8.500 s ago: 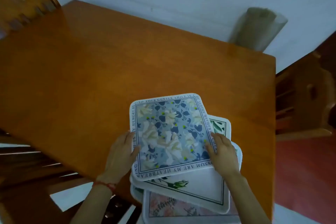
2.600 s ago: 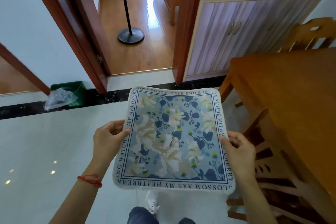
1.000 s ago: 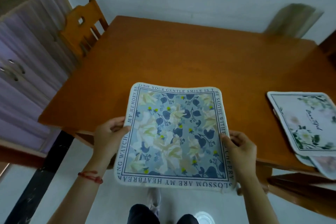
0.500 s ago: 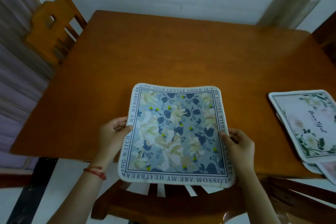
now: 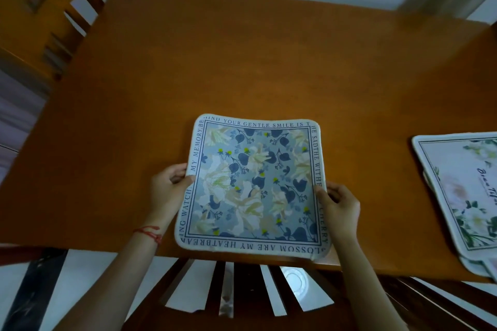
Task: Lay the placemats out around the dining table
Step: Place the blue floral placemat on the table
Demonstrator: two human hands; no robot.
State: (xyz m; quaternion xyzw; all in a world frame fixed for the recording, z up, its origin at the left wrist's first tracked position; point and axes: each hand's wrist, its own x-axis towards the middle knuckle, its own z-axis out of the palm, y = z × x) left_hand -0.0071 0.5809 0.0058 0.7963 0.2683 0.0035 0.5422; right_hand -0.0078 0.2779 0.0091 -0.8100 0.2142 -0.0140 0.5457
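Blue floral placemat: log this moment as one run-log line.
step: placing first mat | blue floral placemat: over near table edge | left hand: gripping left edge | right hand: gripping right edge | remaining placemat stack: right

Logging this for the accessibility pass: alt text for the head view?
Two hands, left hand and right hand, hold a blue floral fabric placemat by its side edges at the near edge of an orange-brown wooden dining table. A stack of white floral placemats lies at the right.

hands [image 5: 172,188] gripping blue placemat [image 5: 252,185], wooden table [image 5: 242,62]
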